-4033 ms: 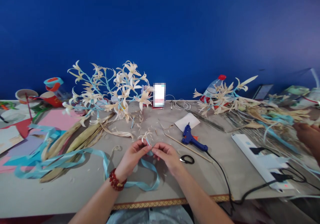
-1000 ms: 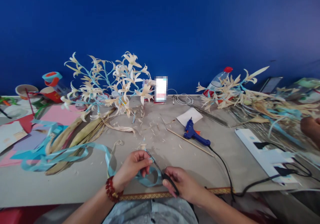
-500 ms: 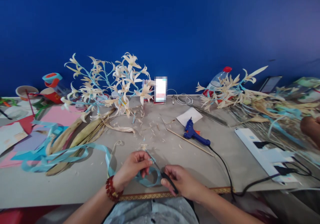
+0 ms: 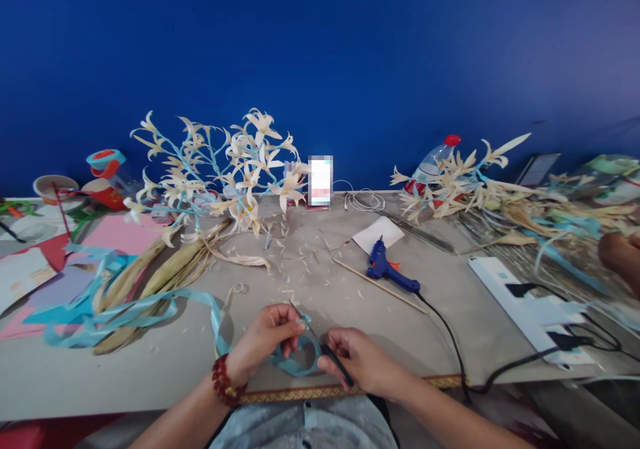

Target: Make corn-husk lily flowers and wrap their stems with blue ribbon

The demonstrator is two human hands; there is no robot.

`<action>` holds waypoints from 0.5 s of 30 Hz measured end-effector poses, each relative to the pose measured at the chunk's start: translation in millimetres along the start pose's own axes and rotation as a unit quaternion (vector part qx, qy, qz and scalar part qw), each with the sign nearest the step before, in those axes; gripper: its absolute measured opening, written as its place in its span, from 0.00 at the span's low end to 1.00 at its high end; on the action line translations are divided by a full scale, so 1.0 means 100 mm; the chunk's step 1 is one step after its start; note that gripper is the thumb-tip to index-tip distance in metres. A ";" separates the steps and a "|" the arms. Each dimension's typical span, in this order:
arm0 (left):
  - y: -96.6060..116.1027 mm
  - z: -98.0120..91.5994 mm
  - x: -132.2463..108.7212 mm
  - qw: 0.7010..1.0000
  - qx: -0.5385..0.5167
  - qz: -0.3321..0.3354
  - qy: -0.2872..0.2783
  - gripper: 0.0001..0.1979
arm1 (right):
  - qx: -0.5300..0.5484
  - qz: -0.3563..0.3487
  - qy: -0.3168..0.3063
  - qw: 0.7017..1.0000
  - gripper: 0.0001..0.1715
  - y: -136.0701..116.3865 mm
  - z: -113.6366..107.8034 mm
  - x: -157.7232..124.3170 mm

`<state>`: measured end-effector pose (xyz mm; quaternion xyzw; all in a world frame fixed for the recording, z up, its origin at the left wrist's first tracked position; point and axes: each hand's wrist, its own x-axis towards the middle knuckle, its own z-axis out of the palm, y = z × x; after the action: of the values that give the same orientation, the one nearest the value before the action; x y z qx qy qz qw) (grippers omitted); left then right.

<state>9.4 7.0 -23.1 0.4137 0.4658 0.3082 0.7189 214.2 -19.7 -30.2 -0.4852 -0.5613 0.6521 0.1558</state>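
Note:
My right hand (image 4: 350, 355) is closed around the black handles of a pair of scissors (image 4: 336, 363), whose blades slant up and left. Between the fingertips of my left hand (image 4: 280, 332) is pinched a light blue ribbon (image 4: 295, 367), right beside the blades. The ribbon hangs in a loop below my fingers, and a long stretch of similar ribbon (image 4: 217, 319) trails off to the left. How far the blades are apart is too small to make out. A red bead bracelet circles my left wrist.
A blue glue gun (image 4: 385, 265) rests on white paper (image 4: 377, 234), near a thin stick (image 4: 377, 285). At right lie a power strip (image 4: 525, 312) and a co-worker's hand (image 4: 620, 259). Pale husk flowers (image 4: 260, 162) stand behind, with dried husks (image 4: 170, 272) at left and a phone (image 4: 321, 181) by the wall.
My right hand and the scissors have shifted very slightly left. My left hand keeps its pinch on the ribbon. The whole view has tilted a little.

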 end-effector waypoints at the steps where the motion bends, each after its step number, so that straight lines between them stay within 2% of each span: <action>1: 0.00 0.00 0.00 1.000 0.000 0.000 0.000 0.16 | -0.001 0.000 0.003 1.000 0.29 -0.01 0.01 0.00; 6: -0.02 -0.01 0.00 1.000 0.007 0.006 -0.004 0.15 | 0.014 0.014 -0.007 1.000 0.29 -0.05 -0.01 0.00; 9: 0.02 -0.07 -0.09 1.000 -0.009 0.013 -0.013 0.14 | 0.009 0.000 -0.002 1.000 0.29 -0.08 -0.16 -0.03; 10: 0.05 -0.10 -0.15 1.000 -0.015 0.018 -0.015 0.14 | -0.017 -0.013 0.027 0.999 0.28 -0.08 -0.24 -0.05; 12: 0.12 -0.20 -0.26 0.999 -0.022 0.031 -0.009 0.13 | -0.124 -0.040 0.123 0.984 0.24 -0.09 -0.42 -0.10; 15: 0.27 -0.39 -0.39 0.994 -0.051 0.084 0.039 0.12 | -0.324 -0.059 0.233 0.915 0.19 -0.07 -0.61 -0.18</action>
<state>-42.5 -1.3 8.1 0.4017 0.4406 0.4067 0.6922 269.2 4.6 -9.3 -0.6132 -0.7171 0.2931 0.1543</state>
